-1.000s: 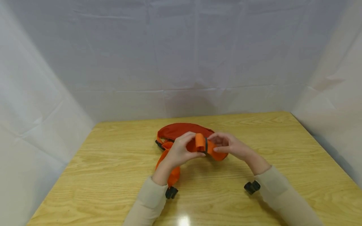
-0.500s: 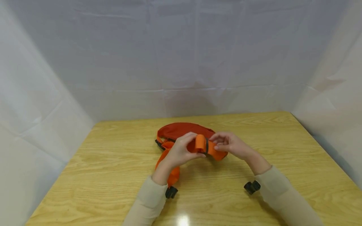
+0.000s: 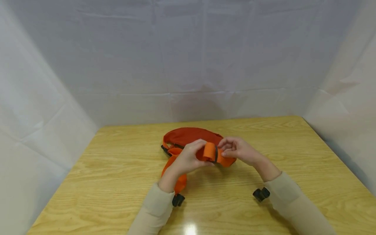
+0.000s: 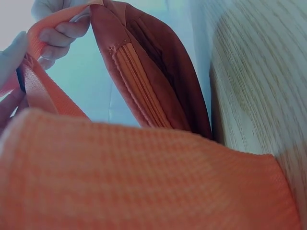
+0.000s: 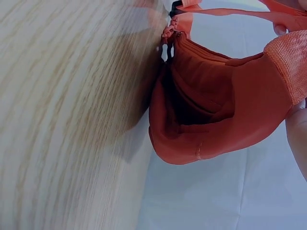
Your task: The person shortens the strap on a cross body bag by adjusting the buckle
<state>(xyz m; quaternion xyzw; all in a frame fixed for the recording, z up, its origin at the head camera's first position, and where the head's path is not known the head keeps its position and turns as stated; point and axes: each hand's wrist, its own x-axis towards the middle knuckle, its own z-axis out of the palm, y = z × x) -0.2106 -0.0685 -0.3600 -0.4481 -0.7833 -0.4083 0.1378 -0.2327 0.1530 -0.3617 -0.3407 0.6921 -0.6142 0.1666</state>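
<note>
A red waist bag (image 3: 188, 135) lies toward the back of the table, its orange strap (image 3: 209, 151) raised in front of it. My left hand (image 3: 189, 158) holds a rolled-over loop of the strap between thumb and fingers. Just right of that loop a black band (image 3: 216, 154) wraps the strap. My right hand (image 3: 239, 151) pinches the strap between thumb and fingertips, near the bag's right end. In the left wrist view a zipper (image 4: 141, 86) runs along the bag. A pocket (image 5: 192, 108) gapes in the right wrist view.
More orange strap (image 3: 180, 182) hangs down beside my left forearm. Small black blocks (image 3: 178, 200) show at both sleeve cuffs. The wooden table (image 3: 117, 182) has white sheeting (image 3: 141, 71) behind it and at both sides.
The strap loop and black band have shifted slightly down and to the right, and my left fingers with them. My right hand keeps its pinch; the bag stays in place.
</note>
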